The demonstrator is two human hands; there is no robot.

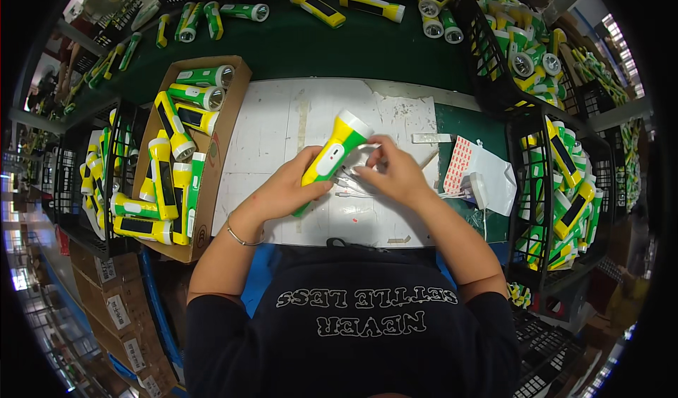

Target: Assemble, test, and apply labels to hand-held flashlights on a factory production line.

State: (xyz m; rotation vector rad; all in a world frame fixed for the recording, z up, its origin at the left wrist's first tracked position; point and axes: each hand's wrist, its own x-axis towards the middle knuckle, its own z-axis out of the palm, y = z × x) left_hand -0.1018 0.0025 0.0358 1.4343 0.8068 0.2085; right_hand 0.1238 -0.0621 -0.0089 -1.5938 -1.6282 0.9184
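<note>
A green and yellow flashlight [330, 159] with a white head and a white switch panel is in my left hand [295, 175], closed around its body. The flashlight tilts, with its head up and to the right, above the white work surface. My right hand [395, 173] is close beside the flashlight's head, its fingers curled with thumb and forefinger near each other. Whatever might be between these fingers is too small to make out. Thin white cables [367, 191] lie beneath both hands and run right toward a white charger plug [478, 189].
On the left stands a cardboard box [240, 94] of flashlights, beside a black crate [67, 179]. Black crates [487, 52] full of flashlights line the right side. More flashlights [372, 7] lie across the far green table. A red-patterned white sheet [498, 179] lies by the plug.
</note>
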